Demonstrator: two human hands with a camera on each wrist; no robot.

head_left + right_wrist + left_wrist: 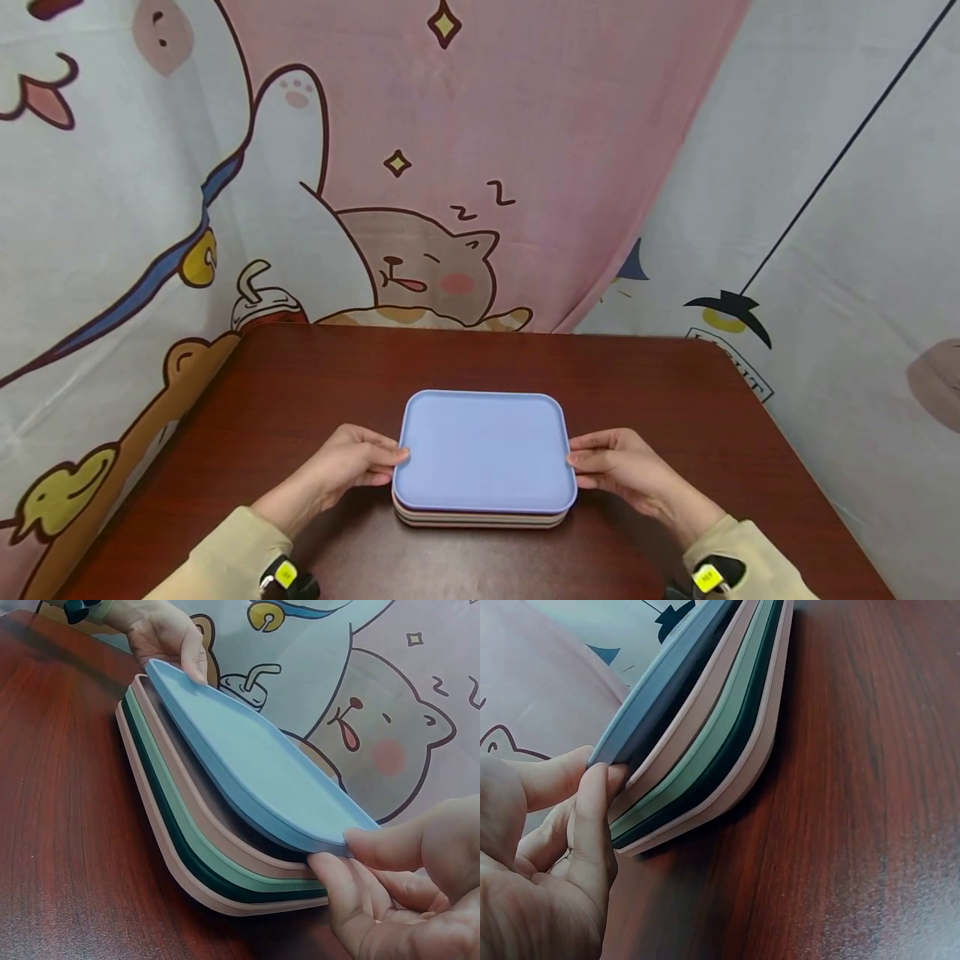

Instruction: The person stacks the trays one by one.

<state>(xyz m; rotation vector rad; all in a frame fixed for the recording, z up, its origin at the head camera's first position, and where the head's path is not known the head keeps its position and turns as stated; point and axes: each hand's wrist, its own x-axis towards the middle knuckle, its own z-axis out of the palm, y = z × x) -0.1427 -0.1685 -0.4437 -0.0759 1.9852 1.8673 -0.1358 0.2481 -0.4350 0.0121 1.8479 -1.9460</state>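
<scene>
A light blue rectangular tray (483,450) sits at the top of a stack, slightly raised off the trays beneath it, with a dark gap visible in both wrist views. My left hand (348,462) pinches its left edge, thumb on the rim and fingers under it. On the opposite edge my right hand (630,471) pinches the rim in the same way. Below lie a pink tray (217,832), a light green tray (180,802), a dark green layer (169,832) and another pink tray (180,877) on the table.
The stack stands on a dark reddish-brown wooden table (330,367). A cartoon-printed cloth (570,125) hangs behind and around the table. Each forearm has a light sleeve and a black wrist strap (303,583) with a yellow tag.
</scene>
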